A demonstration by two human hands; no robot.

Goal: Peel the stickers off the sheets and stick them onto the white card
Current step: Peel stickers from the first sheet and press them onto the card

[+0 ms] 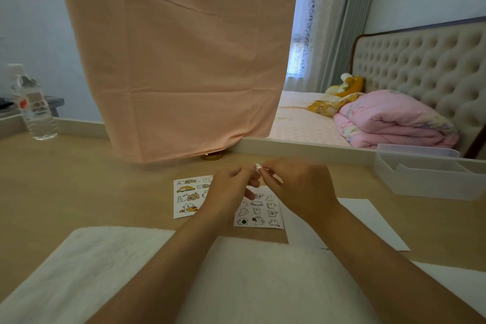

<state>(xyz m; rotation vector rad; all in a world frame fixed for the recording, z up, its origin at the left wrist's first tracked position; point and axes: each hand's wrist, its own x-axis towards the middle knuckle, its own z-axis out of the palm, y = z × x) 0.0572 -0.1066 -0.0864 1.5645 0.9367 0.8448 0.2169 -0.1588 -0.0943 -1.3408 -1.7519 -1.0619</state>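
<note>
Two sticker sheets lie on the wooden desk: a left sticker sheet [187,196] with brown and white cartoon animals, and a right sticker sheet [259,212] with small white figures. My left hand [228,189] and my right hand [297,187] meet above them, fingertips together, pinching a small white sticker [258,166] between them. The white card [368,221] lies flat to the right of the sheets, partly under my right forearm.
A white towel [86,268] covers the desk's near edge under my forearms. A pink cloth [178,60] hangs at the back, with a gold base [211,156] under it. A water bottle [33,105] stands far left, a clear plastic tray [431,173] at right.
</note>
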